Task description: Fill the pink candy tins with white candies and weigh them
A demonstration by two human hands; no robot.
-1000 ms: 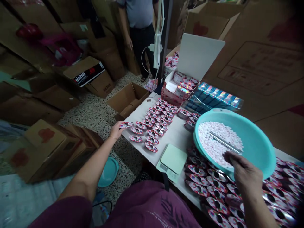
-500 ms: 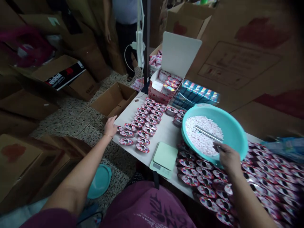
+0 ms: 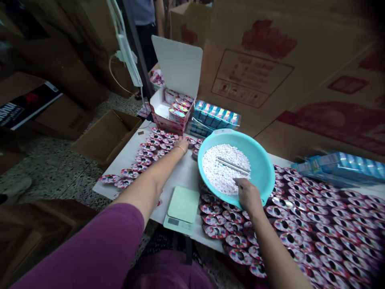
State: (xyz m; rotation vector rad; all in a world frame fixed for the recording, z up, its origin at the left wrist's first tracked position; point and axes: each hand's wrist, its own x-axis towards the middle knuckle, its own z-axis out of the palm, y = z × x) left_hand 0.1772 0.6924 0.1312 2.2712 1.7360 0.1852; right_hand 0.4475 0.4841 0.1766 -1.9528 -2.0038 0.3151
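My left hand (image 3: pixel 182 143) is stretched across the table, its fingers closed on the near end of a small oval container (image 3: pixel 190 141) with a dark round opening. My right hand (image 3: pixel 249 195) is closed over the near rim of a turquoise basin (image 3: pixel 265 164); what its fingers hold is hard to make out. Small white pellets (image 3: pixel 222 176) fill the basin's bottom, and a shiny metal tube (image 3: pixel 232 165) lies on them. Between my arms sits a pale green kitchen scale (image 3: pixel 183 204).
Rows of red-and-white oval containers (image 3: pixel 300 224) cover the right side, with more (image 3: pixel 146 153) at left. Behind stand an open white-lidded box (image 3: pixel 177 60) and wrapped blue packs (image 3: pixel 215 116). A large carton (image 3: pixel 252 80) borders the back; an open carton (image 3: pixel 105 136) sits left. A person (image 3: pixel 146 24) stands beyond.
My left hand has moved from the table's left edge across the rows to an oval container near the basin. My right hand stays at the basin. The view has swung right.
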